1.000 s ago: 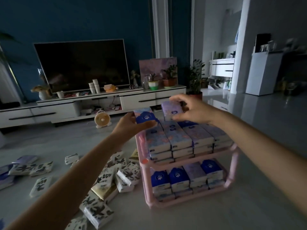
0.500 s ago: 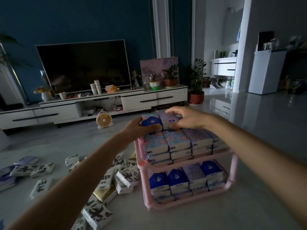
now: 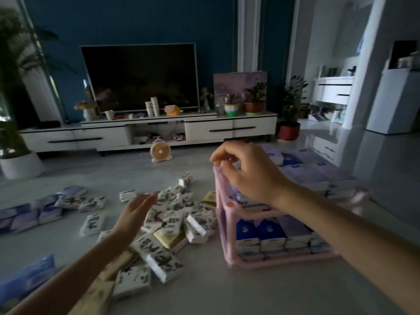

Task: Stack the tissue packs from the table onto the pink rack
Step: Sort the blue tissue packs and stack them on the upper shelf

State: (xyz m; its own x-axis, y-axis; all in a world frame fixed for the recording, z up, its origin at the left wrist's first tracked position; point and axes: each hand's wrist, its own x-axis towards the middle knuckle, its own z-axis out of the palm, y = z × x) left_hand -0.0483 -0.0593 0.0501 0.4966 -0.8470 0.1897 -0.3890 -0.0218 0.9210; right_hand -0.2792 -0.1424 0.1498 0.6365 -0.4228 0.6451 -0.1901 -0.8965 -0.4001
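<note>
The pink rack point(image 3: 221, 226) stands right of centre, two tiers filled with blue and purple tissue packs point(image 3: 272, 233). More purple packs point(image 3: 318, 176) lie stacked on its top tier. A heap of white-and-black patterned tissue packs point(image 3: 172, 221) lies on the surface left of the rack. My left hand point(image 3: 136, 210) hovers over that heap with straight fingers and holds nothing. My right hand point(image 3: 245, 173) hangs above the rack's front left corner, fingers loosely curled, with nothing visible in them.
Purple and blue packs point(image 3: 29, 217) lie scattered at the far left. A small round fan point(image 3: 160, 153) stands on the floor before the white TV cabinet point(image 3: 145, 133). A potted plant point(image 3: 289, 130) is beyond the rack, a white planter point(image 3: 20, 164) at left.
Both hands let go of the packs they set on the rack's top. My left hand swung left and down over the heap. The view turned left.
</note>
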